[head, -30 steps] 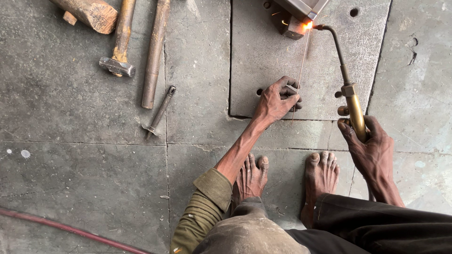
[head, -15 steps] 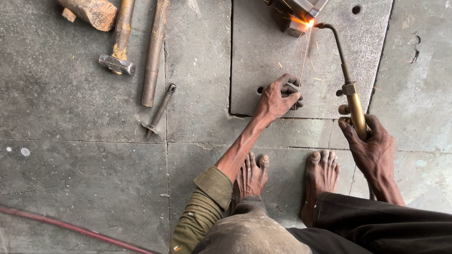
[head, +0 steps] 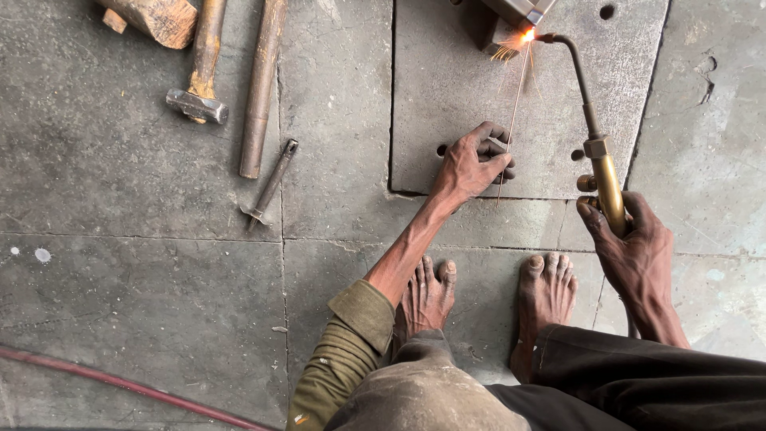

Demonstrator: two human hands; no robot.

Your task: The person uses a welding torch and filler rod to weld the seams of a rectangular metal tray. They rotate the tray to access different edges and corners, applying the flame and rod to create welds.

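Grey concrete floor, bare feet at the near edge, brazing under way on a steel plate.

Right hand clamped round the brass torch, left hand pinching the thin rod with fingers curled together, rod tip at the flame on the metal piece at the far edge. Best kept steady, flame on the joint, sparks clear of the toes. Off left: chisel, pipe, hammer, wood block; red hose close behind, a trip risk.

metal workpiece cut off by top edge, hammer handle and wooden block likewise
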